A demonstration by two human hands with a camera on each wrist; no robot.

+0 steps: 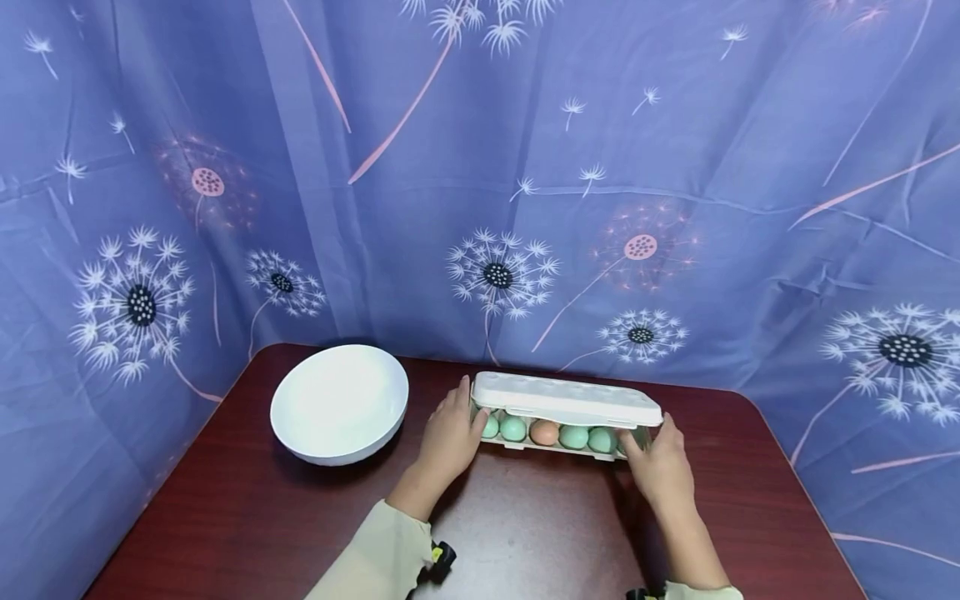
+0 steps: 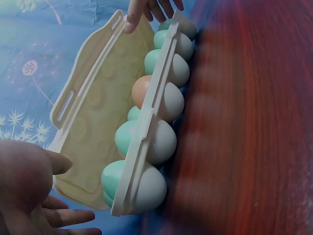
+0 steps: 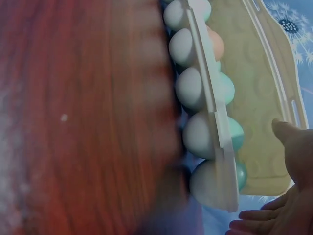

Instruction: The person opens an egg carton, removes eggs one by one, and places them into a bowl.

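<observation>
An egg carton with its pale lid (image 1: 562,397) partly raised stands near the table's back edge. Along its front row sit several pale green eggs (image 1: 513,428) and one brown egg (image 1: 543,432). My left hand (image 1: 450,429) is at the carton's left end, thumb at the front corner under the lid, fingers extended along the end. Mirroring it at the right end, my right hand (image 1: 663,467) has its thumb at the lid's front edge and its fingers straight. In the left wrist view the lid's dimpled inside (image 2: 98,98) shows, tilted above the egg row.
Left of the carton stands a large white bowl (image 1: 341,404) on the dark red wooden table (image 1: 525,517). Behind and to the sides hangs a blue curtain (image 1: 390,250) with dandelion prints, close to the table's back edge.
</observation>
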